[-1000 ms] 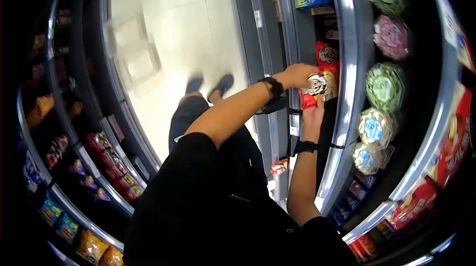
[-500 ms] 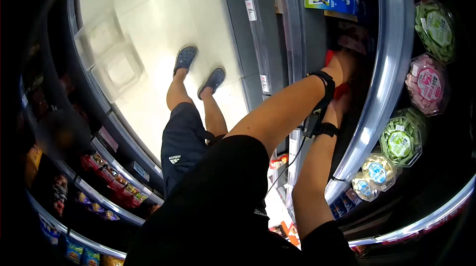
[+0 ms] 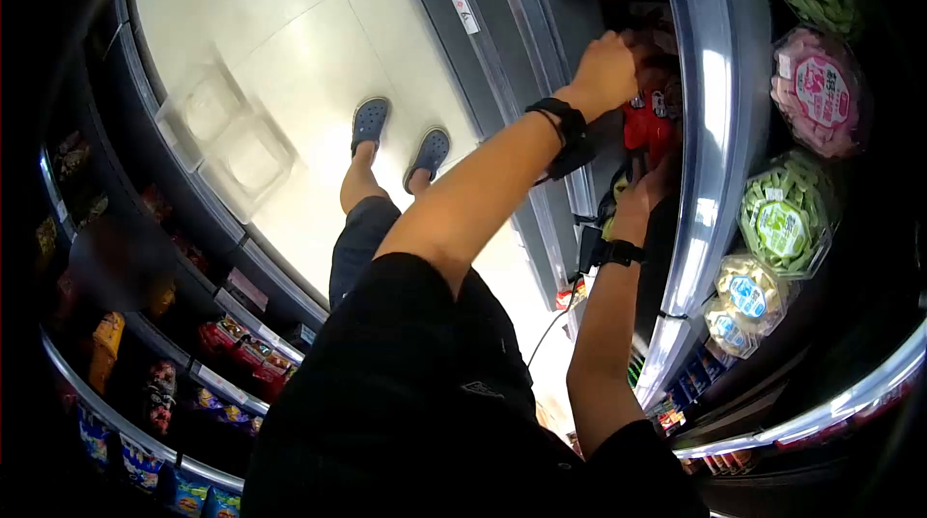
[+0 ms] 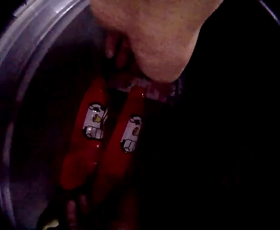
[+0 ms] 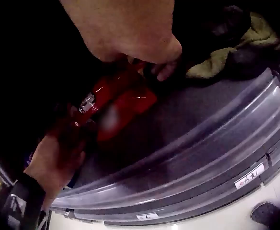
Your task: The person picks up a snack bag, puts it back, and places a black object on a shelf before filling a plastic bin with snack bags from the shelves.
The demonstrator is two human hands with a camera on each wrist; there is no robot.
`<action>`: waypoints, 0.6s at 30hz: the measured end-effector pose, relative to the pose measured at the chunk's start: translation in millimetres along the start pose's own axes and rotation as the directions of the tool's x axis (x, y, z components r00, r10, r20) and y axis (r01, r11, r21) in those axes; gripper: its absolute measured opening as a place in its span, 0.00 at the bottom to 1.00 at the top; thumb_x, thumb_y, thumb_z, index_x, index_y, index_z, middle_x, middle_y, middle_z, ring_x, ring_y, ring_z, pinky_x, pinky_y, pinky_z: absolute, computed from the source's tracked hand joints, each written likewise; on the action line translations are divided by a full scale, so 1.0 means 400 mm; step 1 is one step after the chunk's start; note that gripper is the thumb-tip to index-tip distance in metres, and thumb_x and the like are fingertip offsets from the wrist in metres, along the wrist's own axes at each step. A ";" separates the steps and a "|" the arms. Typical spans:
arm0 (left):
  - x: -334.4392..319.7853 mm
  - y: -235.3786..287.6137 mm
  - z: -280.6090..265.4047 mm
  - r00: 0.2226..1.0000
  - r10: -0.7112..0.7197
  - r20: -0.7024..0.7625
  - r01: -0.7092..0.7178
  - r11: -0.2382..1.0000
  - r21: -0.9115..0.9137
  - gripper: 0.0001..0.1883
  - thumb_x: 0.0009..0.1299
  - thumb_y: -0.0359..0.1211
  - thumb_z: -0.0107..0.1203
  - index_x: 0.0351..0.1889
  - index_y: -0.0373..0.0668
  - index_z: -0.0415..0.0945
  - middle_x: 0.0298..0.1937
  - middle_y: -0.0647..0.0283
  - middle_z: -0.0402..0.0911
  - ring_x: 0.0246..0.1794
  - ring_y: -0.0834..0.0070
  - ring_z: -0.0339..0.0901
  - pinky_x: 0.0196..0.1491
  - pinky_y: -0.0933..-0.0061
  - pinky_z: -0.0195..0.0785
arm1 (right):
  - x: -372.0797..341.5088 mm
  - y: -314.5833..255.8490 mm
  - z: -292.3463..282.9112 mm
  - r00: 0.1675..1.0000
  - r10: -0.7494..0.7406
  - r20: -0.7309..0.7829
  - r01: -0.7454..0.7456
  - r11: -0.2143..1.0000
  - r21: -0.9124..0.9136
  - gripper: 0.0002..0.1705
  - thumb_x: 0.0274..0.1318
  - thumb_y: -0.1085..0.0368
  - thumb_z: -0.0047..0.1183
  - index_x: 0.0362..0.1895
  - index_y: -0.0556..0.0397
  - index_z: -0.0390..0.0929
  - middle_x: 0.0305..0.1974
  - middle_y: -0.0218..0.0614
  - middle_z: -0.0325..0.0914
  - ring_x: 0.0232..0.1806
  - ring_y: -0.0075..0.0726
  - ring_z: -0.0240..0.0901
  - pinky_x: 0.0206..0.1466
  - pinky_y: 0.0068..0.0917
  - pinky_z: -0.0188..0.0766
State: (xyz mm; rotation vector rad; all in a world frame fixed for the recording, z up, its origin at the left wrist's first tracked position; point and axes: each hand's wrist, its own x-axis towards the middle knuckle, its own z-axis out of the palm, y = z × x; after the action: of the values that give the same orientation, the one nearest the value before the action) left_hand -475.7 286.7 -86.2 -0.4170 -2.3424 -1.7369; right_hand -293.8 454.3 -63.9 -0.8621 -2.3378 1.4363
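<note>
Two glossy red packets (image 4: 80, 167), printed with black-outlined white cartoon faces, sit side by side on the dark shelf (image 5: 188, 115) at right. The left hand (image 3: 606, 72) is at their far end, the right hand (image 3: 648, 194) at the near; whether either pinches them cannot be told.

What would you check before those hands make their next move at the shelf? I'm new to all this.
1. Left hand by the red bags: ok, near one end.
2. Right hand by them too: ok, near the other end.
3. Firm grip: cannot tell; fingers are partly hidden in shadow.
4. Bags lined up: ok, two side by side.
5. Light inside the shelf: not ok, much of it is dark.
6. Tubs out of the way: ok, apart from both hands.
</note>
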 end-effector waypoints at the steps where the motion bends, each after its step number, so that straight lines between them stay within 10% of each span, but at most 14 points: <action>1: -0.019 0.013 -0.036 0.999 -0.036 -0.010 0.035 0.998 -0.045 0.14 0.65 0.41 0.57 0.46 0.48 0.80 0.45 0.59 0.79 0.44 0.57 0.74 0.47 0.57 0.70 | -0.018 0.005 0.002 0.993 0.102 -0.051 -0.093 0.984 0.155 0.34 0.67 0.53 0.46 0.73 0.47 0.54 0.67 0.41 0.61 0.67 0.44 0.60 0.66 0.42 0.64; 5: -0.106 0.056 -0.176 0.988 -0.146 0.050 0.152 0.976 -0.154 0.11 0.67 0.39 0.56 0.40 0.43 0.78 0.36 0.57 0.77 0.41 0.56 0.74 0.42 0.57 0.68 | -0.129 -0.084 0.035 0.890 0.364 -0.275 -0.294 0.918 0.265 0.30 0.68 0.50 0.46 0.69 0.48 0.60 0.57 0.40 0.70 0.51 0.39 0.70 0.55 0.39 0.66; 11: -0.285 0.205 -0.256 0.928 -0.233 0.291 0.301 0.929 -0.217 0.10 0.68 0.35 0.57 0.30 0.41 0.68 0.20 0.56 0.68 0.22 0.57 0.68 0.28 0.60 0.62 | -0.397 -0.031 -0.049 0.887 0.222 -0.404 -0.028 0.901 0.433 0.06 0.67 0.65 0.43 0.38 0.53 0.71 0.22 0.28 0.67 0.25 0.24 0.63 0.32 0.23 0.64; 13: -0.349 0.243 -0.242 0.911 -0.140 0.389 0.233 0.951 -0.202 0.13 0.67 0.33 0.57 0.27 0.41 0.64 0.17 0.56 0.65 0.17 0.57 0.65 0.24 0.62 0.59 | -0.514 0.015 -0.103 0.950 0.082 -0.300 0.000 0.965 0.262 0.07 0.68 0.65 0.43 0.41 0.54 0.71 0.26 0.26 0.66 0.26 0.21 0.59 0.30 0.20 0.59; 15: -0.427 0.286 -0.222 0.885 0.009 0.466 0.095 0.975 -0.199 0.14 0.66 0.31 0.56 0.25 0.41 0.60 0.16 0.56 0.63 0.16 0.56 0.65 0.23 0.61 0.59 | -0.605 -0.003 -0.102 0.934 0.218 -0.282 -0.074 0.892 0.445 0.19 0.69 0.58 0.48 0.23 0.50 0.65 0.19 0.22 0.58 0.23 0.17 0.53 0.26 0.21 0.52; 18: -0.524 0.364 -0.205 0.755 0.181 0.631 -0.031 0.970 -0.241 0.14 0.63 0.29 0.57 0.23 0.39 0.61 0.17 0.51 0.61 0.18 0.52 0.64 0.23 0.59 0.58 | -0.749 0.004 -0.131 0.911 0.257 -0.323 -0.217 0.964 0.157 0.28 0.66 0.58 0.54 0.16 0.49 0.55 0.18 0.18 0.51 0.22 0.16 0.45 0.23 0.25 0.46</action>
State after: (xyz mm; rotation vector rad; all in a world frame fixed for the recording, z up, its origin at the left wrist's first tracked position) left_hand -230.0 225.1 2.0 -1.3710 -2.4583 -2.0325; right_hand -30.3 309.9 -16.2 -1.2836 -1.9240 1.3652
